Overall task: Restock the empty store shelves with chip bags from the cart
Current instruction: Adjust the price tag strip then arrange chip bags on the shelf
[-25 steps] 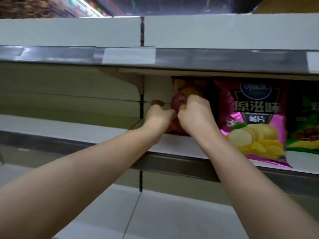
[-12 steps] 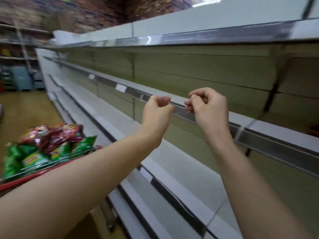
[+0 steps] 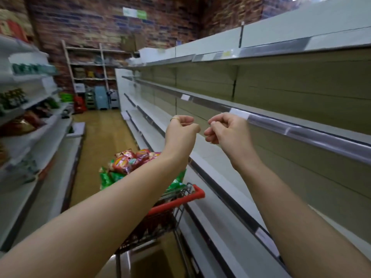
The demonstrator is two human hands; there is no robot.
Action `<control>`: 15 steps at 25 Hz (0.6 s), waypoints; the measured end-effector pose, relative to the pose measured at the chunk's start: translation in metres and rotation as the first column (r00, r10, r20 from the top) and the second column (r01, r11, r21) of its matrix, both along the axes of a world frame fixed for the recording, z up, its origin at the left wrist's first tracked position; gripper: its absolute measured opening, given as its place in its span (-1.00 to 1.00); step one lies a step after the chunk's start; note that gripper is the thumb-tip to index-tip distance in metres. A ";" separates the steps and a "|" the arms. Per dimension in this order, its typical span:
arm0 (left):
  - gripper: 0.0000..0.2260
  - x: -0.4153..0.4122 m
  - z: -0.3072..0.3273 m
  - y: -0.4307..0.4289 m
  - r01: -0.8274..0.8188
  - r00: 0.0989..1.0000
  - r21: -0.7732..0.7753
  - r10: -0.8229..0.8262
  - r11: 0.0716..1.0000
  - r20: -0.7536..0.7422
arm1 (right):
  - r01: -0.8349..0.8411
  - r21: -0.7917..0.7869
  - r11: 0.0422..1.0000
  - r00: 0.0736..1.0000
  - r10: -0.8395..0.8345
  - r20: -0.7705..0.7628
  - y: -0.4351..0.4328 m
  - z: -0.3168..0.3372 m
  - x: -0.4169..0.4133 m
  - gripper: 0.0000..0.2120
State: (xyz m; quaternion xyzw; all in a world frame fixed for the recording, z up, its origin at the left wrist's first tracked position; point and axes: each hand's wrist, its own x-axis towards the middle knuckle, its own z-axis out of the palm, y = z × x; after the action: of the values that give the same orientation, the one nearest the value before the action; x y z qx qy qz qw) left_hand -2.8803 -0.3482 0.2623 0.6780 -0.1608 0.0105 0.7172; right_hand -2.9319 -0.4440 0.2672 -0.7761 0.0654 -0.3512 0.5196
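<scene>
With both hands raised and empty, I judge the step in hand to be the reach back to the cart (image 3: 178, 201) for another bag. My left hand (image 3: 181, 133) and right hand (image 3: 226, 131) are loosely curled, fingers folded in on nothing, held close together in front of the shelf rail (image 3: 301, 129). The chip bags (image 3: 128, 163), red on top and green beneath, lie heaped in the cart's basket below my left forearm, just beside the lower shelf edge (image 3: 210, 177). To do it well I would uncurl the fingers early, drop straight down and take one bag by its top seam. The shelves (image 3: 301, 87) on my right stand bare, so room there is ample; the aisle is narrow, and the cart's red rim sits close to the shelving.
</scene>
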 end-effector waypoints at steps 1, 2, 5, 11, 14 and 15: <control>-0.81 0.014 0.000 0.005 -0.011 1.000 0.000 0.011 1.000 -0.001 | -0.015 0.012 1.000 1.000 0.015 -0.007 0.005 -0.001 0.015 -0.81; -0.81 0.029 -0.001 0.010 -0.019 1.000 0.003 0.019 1.000 -0.006 | -0.030 0.024 0.999 0.999 0.031 -0.016 0.009 -0.003 0.031 -0.81; -0.82 0.071 -0.007 0.017 -0.033 0.999 0.014 0.033 0.999 -0.037 | -0.070 0.044 0.997 0.996 0.072 -0.046 0.013 -0.009 0.078 -0.80; -0.80 0.166 -0.041 0.017 -0.162 0.980 0.072 0.169 0.984 -0.107 | -0.191 0.122 0.974 0.970 0.207 -0.128 0.007 -0.040 0.186 -0.79; -0.83 0.224 -0.061 0.010 -0.221 0.956 0.109 0.238 0.969 -0.171 | -0.254 0.148 0.956 0.944 0.279 -0.178 0.000 -0.064 0.252 -0.78; -0.83 0.243 -0.068 0.007 -0.240 0.946 0.128 0.261 0.962 -0.193 | -0.270 0.146 0.952 0.933 0.296 -0.203 -0.002 -0.072 0.274 -0.78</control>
State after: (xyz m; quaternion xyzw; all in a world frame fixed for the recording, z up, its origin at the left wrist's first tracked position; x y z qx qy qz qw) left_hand -2.6373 -0.3413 0.1938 0.7261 0.0024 0.0222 0.6872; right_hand -2.6582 -0.4464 0.1957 -0.7803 0.0307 -0.1792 0.5984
